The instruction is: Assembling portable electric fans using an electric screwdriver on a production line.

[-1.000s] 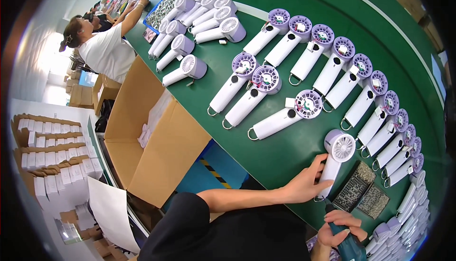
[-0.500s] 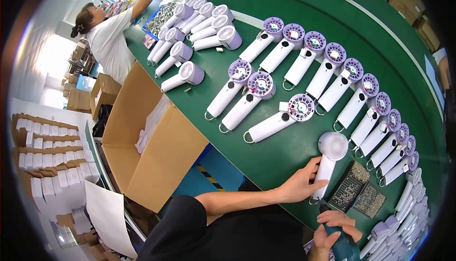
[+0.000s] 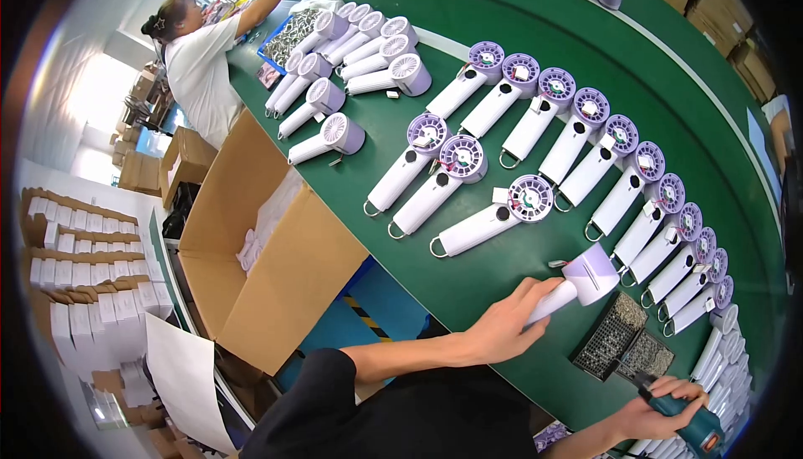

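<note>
My left hand (image 3: pixel 502 325) is closed around the white handle of a handheld fan (image 3: pixel 592 274), its pale purple head tilted up and to the right. A thin piece sticks out beside that head. In my right hand (image 3: pixel 669 399) is a teal and black power screwdriver (image 3: pixel 701 432). Its bit reaches the black screw trays (image 3: pixel 604 344), which are filled with small metal screws. Just beyond my left hand lies another white fan (image 3: pixel 481 226), its round purple grille showing coloured wires and a white connector.
A long curved row of fans (image 3: pixel 615 191) lines the green table (image 3: pixel 401 267). More fans (image 3: pixel 385 53) sit at the far left beside a blue tray of metal parts (image 3: pixel 293 33). An open cardboard box (image 3: pixel 284 292) stands at the table's left edge. Another person (image 3: pixel 196 66) reaches across further back.
My left hand has lifted and turned the fan, so its head now tilts sideways. My right hand has moved the screwdriver away from the fan's handle end, rightward to the screw trays.
</note>
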Motion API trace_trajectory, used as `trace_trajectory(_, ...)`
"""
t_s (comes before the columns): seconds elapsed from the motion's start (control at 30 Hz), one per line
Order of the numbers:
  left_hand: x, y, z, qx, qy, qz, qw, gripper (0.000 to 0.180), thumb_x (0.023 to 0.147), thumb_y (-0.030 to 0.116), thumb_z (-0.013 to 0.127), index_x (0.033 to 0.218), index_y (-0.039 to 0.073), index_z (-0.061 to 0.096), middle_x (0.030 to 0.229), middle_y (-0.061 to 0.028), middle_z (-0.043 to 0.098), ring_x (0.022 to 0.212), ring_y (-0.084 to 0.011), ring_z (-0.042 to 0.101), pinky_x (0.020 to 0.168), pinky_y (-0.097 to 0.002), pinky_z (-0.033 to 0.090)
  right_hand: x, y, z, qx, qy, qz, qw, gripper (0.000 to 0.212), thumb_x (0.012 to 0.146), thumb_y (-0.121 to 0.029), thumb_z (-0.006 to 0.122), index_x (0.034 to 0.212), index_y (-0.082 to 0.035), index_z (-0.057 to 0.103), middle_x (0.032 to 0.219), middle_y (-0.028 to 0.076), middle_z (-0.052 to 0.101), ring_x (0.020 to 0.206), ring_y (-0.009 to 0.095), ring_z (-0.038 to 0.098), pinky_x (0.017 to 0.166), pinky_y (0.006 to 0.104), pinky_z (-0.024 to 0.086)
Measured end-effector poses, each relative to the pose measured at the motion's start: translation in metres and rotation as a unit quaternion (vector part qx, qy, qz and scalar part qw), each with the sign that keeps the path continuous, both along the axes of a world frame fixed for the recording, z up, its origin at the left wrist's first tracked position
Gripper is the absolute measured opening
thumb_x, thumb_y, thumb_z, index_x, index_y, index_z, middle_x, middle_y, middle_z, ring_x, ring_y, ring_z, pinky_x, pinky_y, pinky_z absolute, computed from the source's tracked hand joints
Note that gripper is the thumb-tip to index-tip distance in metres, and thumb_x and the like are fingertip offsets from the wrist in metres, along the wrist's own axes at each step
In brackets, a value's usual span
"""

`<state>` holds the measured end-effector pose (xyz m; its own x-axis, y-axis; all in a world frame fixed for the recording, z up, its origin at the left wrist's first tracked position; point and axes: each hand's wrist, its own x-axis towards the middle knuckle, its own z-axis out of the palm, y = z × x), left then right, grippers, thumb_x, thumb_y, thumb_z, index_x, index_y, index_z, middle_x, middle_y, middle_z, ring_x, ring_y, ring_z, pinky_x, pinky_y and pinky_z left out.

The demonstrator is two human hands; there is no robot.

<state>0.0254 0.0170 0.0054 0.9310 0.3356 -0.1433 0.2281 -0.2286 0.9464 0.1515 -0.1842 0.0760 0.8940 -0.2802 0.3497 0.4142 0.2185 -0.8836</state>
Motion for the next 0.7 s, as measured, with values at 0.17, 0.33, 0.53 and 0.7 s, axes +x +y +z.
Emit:
trace_trajectory(0.17,-0.010,0.009,-0.014,0.188,-0.057,-0.006,0.981,0.065,0.084,0.004,0.065,0.144,0.007,0.040,0.117,-0.0155,0.057,0.099,-0.0341,0.060,0.080,-0.0399,0.053,0.013,-0.005,-0.003,0.022,0.026,-0.058,0.998,0.023,0.100,-0.022,0.048,0.089,-0.003,0.045,0.074,0.006,0.042,0.049,0.014,0.039,0.050,0.0275,0.035)
trace_trajectory(0.33,-0.018,0.007,-0.020,0.345,-0.054,-0.031,0.937,0.070,0.075,0.001,0.068,0.142,0.009,0.047,0.119,-0.0116,0.057,0.093,-0.0270,0.060,0.081,-0.0354,0.052,0.009,0.007,-0.010,0.007,0.021,-0.049,0.999,0.021,0.099,-0.022,0.050,0.093,-0.002,0.044,0.071,0.008,0.043,0.048,0.016,0.040,0.050,0.0287,0.037)
trace_trajectory(0.53,-0.022,0.007,-0.022,0.398,-0.074,-0.068,0.912,0.068,0.080,0.004,0.061,0.146,0.008,0.042,0.123,-0.0143,0.054,0.094,-0.0256,0.056,0.085,-0.0353,0.048,0.009,0.014,-0.016,-0.041,-0.063,-0.020,0.997,0.016,0.097,-0.014,0.053,0.098,-0.001,0.043,0.067,0.010,0.044,0.045,0.017,0.042,0.046,0.0312,0.040)
trace_trajectory(0.7,-0.023,0.008,-0.020,0.408,-0.092,-0.096,0.903,0.067,0.082,0.006,0.060,0.147,0.009,0.042,0.123,-0.0160,0.053,0.095,-0.0260,0.055,0.085,-0.0356,0.048,0.007,0.020,-0.013,-0.038,-0.061,-0.006,0.997,0.017,0.096,-0.013,0.053,0.102,-0.001,0.043,0.067,0.010,0.044,0.045,0.018,0.043,0.047,0.0311,0.040)
